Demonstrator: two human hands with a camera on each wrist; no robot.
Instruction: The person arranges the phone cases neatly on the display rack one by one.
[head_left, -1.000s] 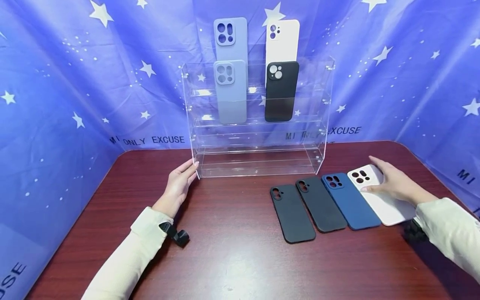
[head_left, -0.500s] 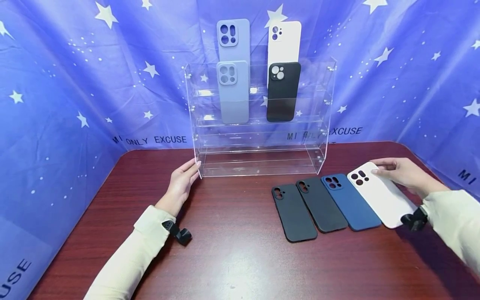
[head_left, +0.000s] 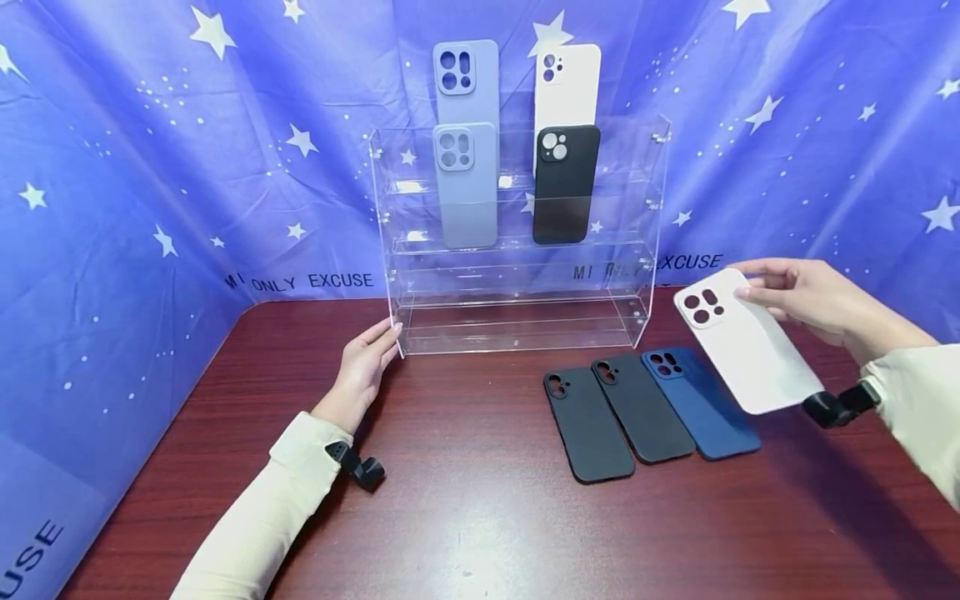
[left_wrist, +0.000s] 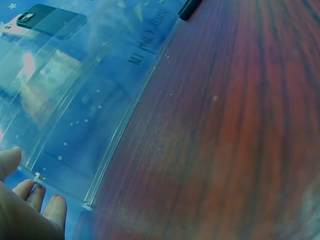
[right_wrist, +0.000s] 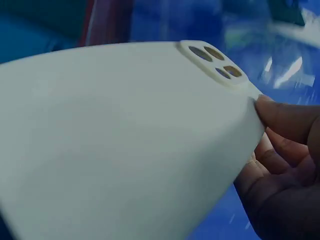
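The left hand (head_left: 356, 371) rests straight fingers against the left side of the clear stand (head_left: 517, 342), maybe to stop it sliding. I cannot tell how hard it presses. The right hand (head_left: 821, 300) pinches the white phone case (head_left: 757, 358) by its long edge, near the top, with the thumb on the face. The white phone case is up in the air, to the right of the clear stand and a bit in front of it. It leans, with its camera holes at the top, on the side nearer the clear stand.

A blue case (head_left: 712, 417) and two dark cases (head_left: 592, 442) lie on the tabletop (head_left: 465, 525), in front of the clear stand's right end. Four standing cases (head_left: 468, 208) sit on the clear stand's higher shelves.

The step looks like picking up the white phone case to put it on the clear stand. I think the next move needs the right hand to bring it over, tip it more upright and set its bottom end gently on a shelf.
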